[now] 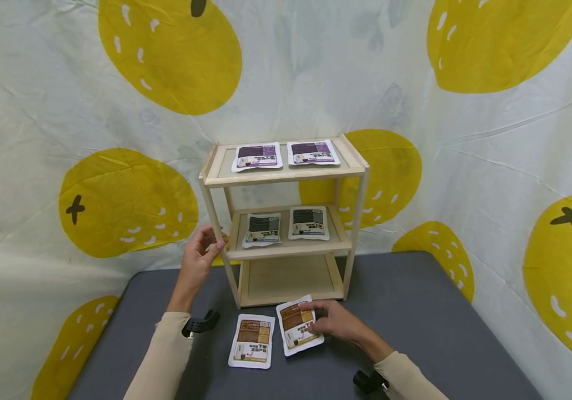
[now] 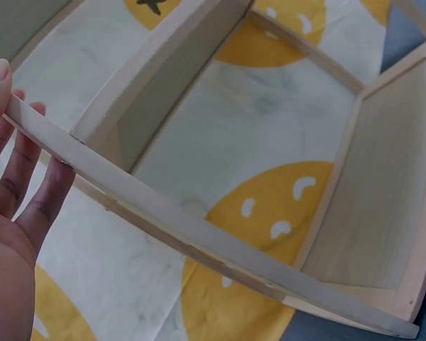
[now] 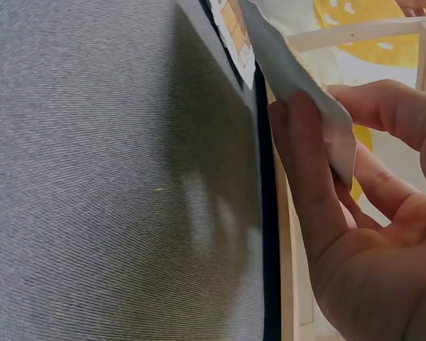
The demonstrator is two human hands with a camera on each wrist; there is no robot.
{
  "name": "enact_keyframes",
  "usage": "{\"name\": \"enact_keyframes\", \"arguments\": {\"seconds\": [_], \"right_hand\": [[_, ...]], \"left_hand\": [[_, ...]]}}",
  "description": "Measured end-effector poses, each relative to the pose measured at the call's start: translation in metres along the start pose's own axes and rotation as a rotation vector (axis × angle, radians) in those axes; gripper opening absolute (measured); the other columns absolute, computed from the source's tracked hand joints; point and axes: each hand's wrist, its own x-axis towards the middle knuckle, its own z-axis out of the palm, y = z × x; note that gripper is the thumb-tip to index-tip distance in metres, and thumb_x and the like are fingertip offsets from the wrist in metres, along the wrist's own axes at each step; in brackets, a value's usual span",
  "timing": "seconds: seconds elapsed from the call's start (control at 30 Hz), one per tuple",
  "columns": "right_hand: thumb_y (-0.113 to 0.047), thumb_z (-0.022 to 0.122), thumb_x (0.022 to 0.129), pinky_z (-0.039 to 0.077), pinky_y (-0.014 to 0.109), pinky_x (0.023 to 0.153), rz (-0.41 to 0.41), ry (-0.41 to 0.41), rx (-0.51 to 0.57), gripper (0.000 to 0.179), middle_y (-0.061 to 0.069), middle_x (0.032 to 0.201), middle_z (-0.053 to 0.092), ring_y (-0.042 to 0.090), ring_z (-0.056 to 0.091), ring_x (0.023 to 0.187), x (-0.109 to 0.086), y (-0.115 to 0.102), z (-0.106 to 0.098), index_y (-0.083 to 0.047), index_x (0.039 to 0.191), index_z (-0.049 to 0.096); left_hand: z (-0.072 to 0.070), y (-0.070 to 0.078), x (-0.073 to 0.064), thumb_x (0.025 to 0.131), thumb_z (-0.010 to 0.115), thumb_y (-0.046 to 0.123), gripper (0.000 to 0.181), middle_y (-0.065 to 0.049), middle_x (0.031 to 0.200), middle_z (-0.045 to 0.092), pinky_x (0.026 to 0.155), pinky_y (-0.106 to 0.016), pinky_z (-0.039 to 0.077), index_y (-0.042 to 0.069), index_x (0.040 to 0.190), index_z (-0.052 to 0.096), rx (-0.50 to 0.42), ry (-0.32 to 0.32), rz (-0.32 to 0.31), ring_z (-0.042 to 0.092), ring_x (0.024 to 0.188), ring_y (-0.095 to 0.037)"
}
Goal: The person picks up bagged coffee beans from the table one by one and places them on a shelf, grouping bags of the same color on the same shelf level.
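Note:
A small wooden three-tier shelf (image 1: 291,253) stands at the back of the table. My left hand (image 1: 197,258) holds its left front post (image 2: 163,206) at about the height of the middle tier, thumb on one side and fingers on the other. In front of the shelf, my right hand (image 1: 341,322) pinches a flat white-edged pouch with a brown label (image 1: 293,322) by its right side. The right wrist view shows that pouch's plain back (image 3: 298,82), tilted up off the grey tabletop between thumb and fingers. A matching brown pouch (image 1: 252,341) lies flat to its left.
Two purple-labelled pouches (image 1: 258,155) (image 1: 313,153) lie on the top tier. Two dark green-labelled pouches (image 1: 262,229) (image 1: 308,223) rest on the middle tier. The bottom tier (image 1: 291,278) is bare wood. Behind hangs a white cloth (image 1: 316,66) with yellow fruit prints.

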Motion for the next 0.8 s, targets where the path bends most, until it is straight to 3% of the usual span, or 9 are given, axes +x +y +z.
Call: {"name": "enact_keyframes", "arguments": {"seconds": [0.17, 0.3, 0.43, 0.6, 0.8], "right_hand": [[-0.013, 0.077, 0.086, 0.039, 0.051, 0.105, -0.034, 0.018, 0.001, 0.051, 0.018, 0.143, 0.056, 0.035, 0.047, 0.128, 0.0, 0.001, -0.006, -0.009, 0.136, 0.065], [-0.011, 0.076, 0.087, 0.045, 0.038, 0.097, -0.083, 0.032, 0.01, 0.052, 0.02, 0.136, 0.06, 0.032, 0.057, 0.116, 0.0, 0.003, -0.008, -0.006, 0.137, 0.062], [-0.007, 0.074, 0.088, 0.052, 0.029, 0.084, -0.074, 0.062, 0.103, 0.054, 0.023, 0.127, 0.063, 0.024, 0.067, 0.097, 0.003, 0.003, -0.011, -0.002, 0.14, 0.059], [-0.002, 0.072, 0.09, 0.056, 0.028, 0.076, -0.042, 0.091, 0.25, 0.058, 0.028, 0.12, 0.065, 0.02, 0.07, 0.088, 0.004, 0.002, -0.013, 0.001, 0.144, 0.053], [0.001, 0.071, 0.091, 0.054, 0.027, 0.072, -0.078, 0.114, 0.253, 0.06, 0.022, 0.103, 0.07, 0.014, 0.065, 0.081, 0.007, 0.004, -0.017, 0.003, 0.147, 0.048]], "left_hand": [[0.0, -0.001, 0.0, 0.099, 0.063, 0.003, 0.035, -0.034, 0.113, 0.055, 0.087, -0.024, 0.056, -0.003, 0.131, 0.053, -0.002, 0.006, -0.002, 0.062, 0.103, -0.033], [0.0, 0.0, 0.0, 0.099, 0.063, 0.003, 0.036, -0.033, 0.113, 0.056, 0.087, -0.023, 0.056, -0.005, 0.133, 0.052, -0.002, 0.004, -0.002, 0.062, 0.104, -0.033], [0.0, 0.0, 0.001, 0.099, 0.064, 0.003, 0.037, -0.032, 0.113, 0.058, 0.086, -0.024, 0.056, -0.004, 0.133, 0.052, -0.008, 0.002, -0.006, 0.063, 0.104, -0.034], [-0.001, 0.0, 0.002, 0.1, 0.062, 0.003, 0.035, -0.034, 0.115, 0.056, 0.084, -0.024, 0.056, -0.003, 0.133, 0.053, -0.014, -0.006, -0.006, 0.062, 0.105, -0.034], [0.0, 0.0, 0.001, 0.1, 0.061, 0.002, 0.035, -0.032, 0.112, 0.057, 0.084, -0.023, 0.056, -0.007, 0.132, 0.051, -0.008, -0.004, 0.003, 0.062, 0.102, -0.028]]}}
